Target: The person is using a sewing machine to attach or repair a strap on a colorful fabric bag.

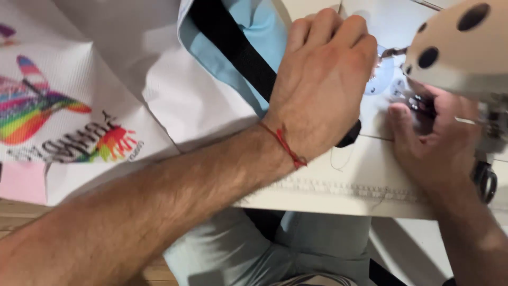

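Note:
My left hand (323, 79) lies palm down on the end of a black strap (235, 47) that runs across light blue fabric (264, 26) on a white sewing table (365, 180). A red thread bracelet (286, 145) circles that wrist. My right hand (436, 137) sits under the cream head of the sewing machine (455, 47), fingers curled at the needle area (410, 100). What the right fingers pinch is hidden.
White woven fabric with a rainbow-coloured print (58, 122) spreads over the left side. A pink patch (21, 180) lies at its lower left. My lap in light trousers (254, 249) shows below the table edge, with wooden floor (16, 214) at the left.

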